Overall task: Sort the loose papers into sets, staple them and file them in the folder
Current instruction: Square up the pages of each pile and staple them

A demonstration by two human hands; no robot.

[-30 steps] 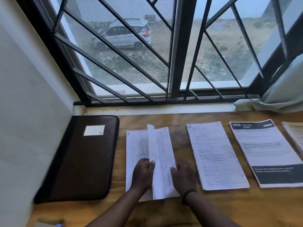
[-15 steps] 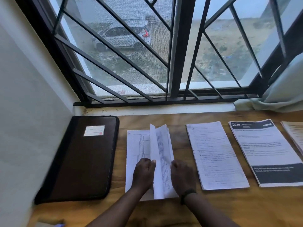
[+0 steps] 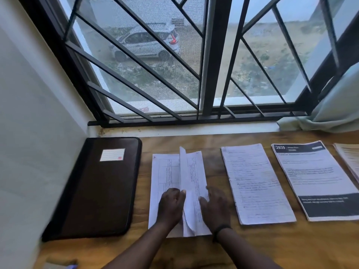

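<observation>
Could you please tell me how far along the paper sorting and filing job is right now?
Sorting looks largely done: a handwritten white set and a black-banded printed set lie apart. In hand: the left hand and right hand leaf through the ruled white sheets. The closed dark brown folder awaits; no stapler shows.
</observation>
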